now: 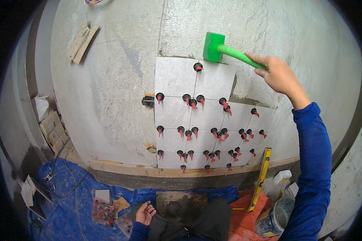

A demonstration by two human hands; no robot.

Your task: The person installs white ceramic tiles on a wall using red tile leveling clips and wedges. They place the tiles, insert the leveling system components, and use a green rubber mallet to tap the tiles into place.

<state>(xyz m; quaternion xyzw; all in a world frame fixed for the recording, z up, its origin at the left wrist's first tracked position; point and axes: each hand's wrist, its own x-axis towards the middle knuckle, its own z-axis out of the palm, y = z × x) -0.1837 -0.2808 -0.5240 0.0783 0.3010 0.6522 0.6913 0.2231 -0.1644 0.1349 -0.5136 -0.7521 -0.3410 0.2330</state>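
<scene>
My right hand (pixel 280 76) grips the handle of a green rubber mallet (pixel 214 46). The mallet's head is at the top edge of the upper right wall tile (pixel 216 80); whether it touches the tile I cannot tell. Light grey tiles (pixel 171 80) cover the lower middle of the wall in stepped rows. Black tile-levelling clips with red levers (pixel 198 67) sit along the joints, several of them clustered at the corners. Low by my leg, my left hand (pixel 145 212) lies palm up, its fingers loosely curled and apart, with nothing visible in it.
A yellow spirit level (pixel 260 180) leans against the wall at the lower right, near a bucket (pixel 280 215). A bag of red clips (pixel 104 212) lies on the blue tarp (pixel 68 197). An electrical box (pixel 148 101) sits beside the tiles. Bent cardboard (pixel 81 42) is on the wall.
</scene>
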